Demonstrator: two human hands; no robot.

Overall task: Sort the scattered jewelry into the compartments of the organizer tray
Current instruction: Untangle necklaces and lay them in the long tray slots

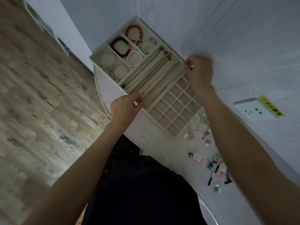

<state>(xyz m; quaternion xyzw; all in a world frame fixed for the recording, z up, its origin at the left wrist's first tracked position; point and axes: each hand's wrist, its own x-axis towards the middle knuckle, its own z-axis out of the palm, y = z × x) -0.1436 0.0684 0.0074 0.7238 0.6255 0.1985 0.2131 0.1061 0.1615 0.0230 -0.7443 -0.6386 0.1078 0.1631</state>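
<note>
**Necklace stretched along a long slot of the tray**

The left hand (125,106) pinches one end of a thin chain (164,88) at the near edge of the organizer tray (97,54). The right hand (198,72) pinches the other end at the far edge, fingers curled tight. The chain itself is faint; it seems to run taut between the two hands, along the last of the long narrow slots. Holding both ends probably keeps it straight so that it drops in without tangling.

Next to it, other necklaces (155,69) already lie lengthwise in the neighbouring slots. Beyond them the larger compartments hold a red bead bracelet (134,32), a dark bead bracelet (119,46) and a pearl bracelet (134,57).

The grid of small square cells (177,109) looks unfilled. Just past it, small pieces, seemingly earrings and hair clips (209,161), lie scattered on the white table (162,150), presumably meant for those cells.
</note>
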